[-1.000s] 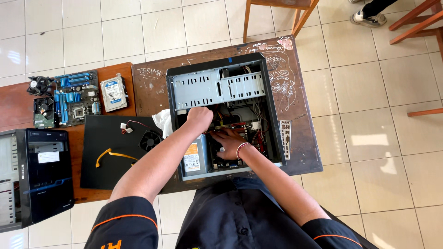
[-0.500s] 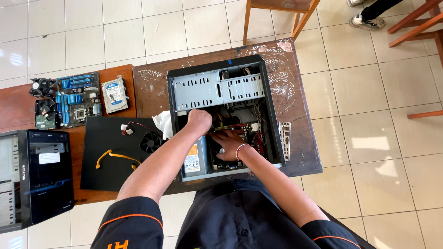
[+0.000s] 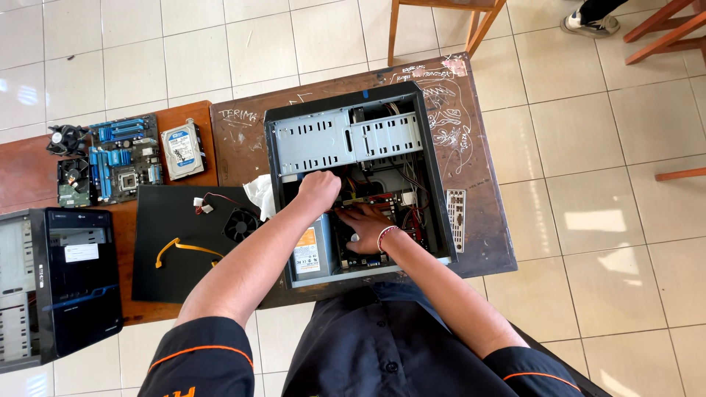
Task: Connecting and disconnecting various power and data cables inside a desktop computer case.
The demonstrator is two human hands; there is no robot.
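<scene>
An open black computer case (image 3: pixel 430 158) lies on its side on a brown scribbled-on desk (image 3: pixel 482 220). My left hand (image 3: pixel 318 190) is curled in a fist inside the case, above the grey power supply (image 3: pixel 311 250); what it grips is hidden. My right hand (image 3: pixel 365 228) rests flat with fingers spread on the motherboard and its red card (image 3: pixel 382 200), among cables. A grey drive cage (image 3: pixel 346 140) fills the case's far end.
A loose blue motherboard (image 3: pixel 121 158), a hard drive (image 3: pixel 182 150), coolers (image 3: pixel 68 138), a black side panel (image 3: pixel 184 272) with a fan (image 3: pixel 241 224) and yellow cable (image 3: pixel 180 248), white cloth (image 3: pixel 259 195) lie left. Second black case (image 3: pixel 59 283) at far left. Wooden chairs (image 3: pixel 441 18) stand beyond the desk.
Both hands stay inside the case with only slight shifts; the view has barely moved.
</scene>
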